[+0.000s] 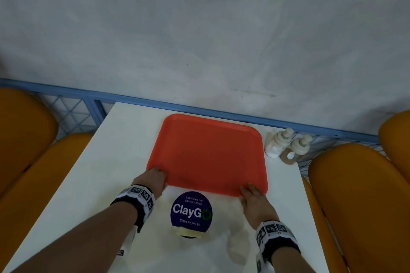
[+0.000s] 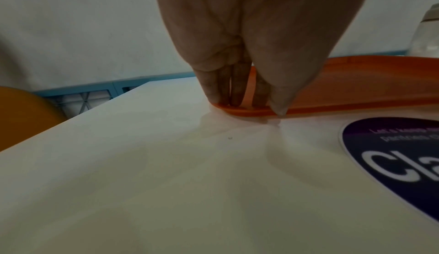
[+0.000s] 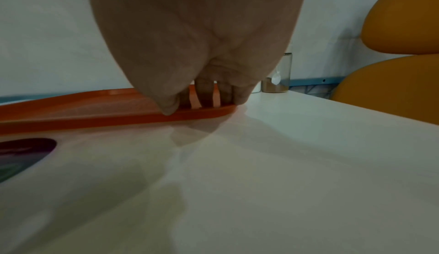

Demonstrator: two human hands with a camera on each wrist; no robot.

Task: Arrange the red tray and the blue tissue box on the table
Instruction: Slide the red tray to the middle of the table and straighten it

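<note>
Fingers [image 2: 235,87] of my left hand [image 1: 153,178] reach down over the near left corner of the red tray [image 1: 208,155], their tips inside the rim while my thumb comes down on the rim's outer edge, so the hand pinches that corner. My right hand [image 1: 253,200] does the same at the near right corner: its fingers [image 3: 205,92] drop inside the rim and the thumb sits against the outside lip, gripping it. Between my two hands runs the tray's near edge, and the tray stretches away from my fingertips across the white table [image 1: 106,162], lying flat or very nearly so; I cannot tell whether the near edge is lifted off the surface. Just behind my hands, between my wrists, a round dark blue sticker [image 1: 191,211] reading "ClayGo" is stuck on the tabletop, close to the tray's near edge. Beyond my right fingertips, past the tray's far right corner, stand two pump bottles [image 1: 286,146] side by side at the table's far edge. Orange chairs [image 1: 359,201] flank the table outside each hand, and a pale wall [image 1: 199,29] rises beyond the tray. I see no blue tissue box in any view.
</note>
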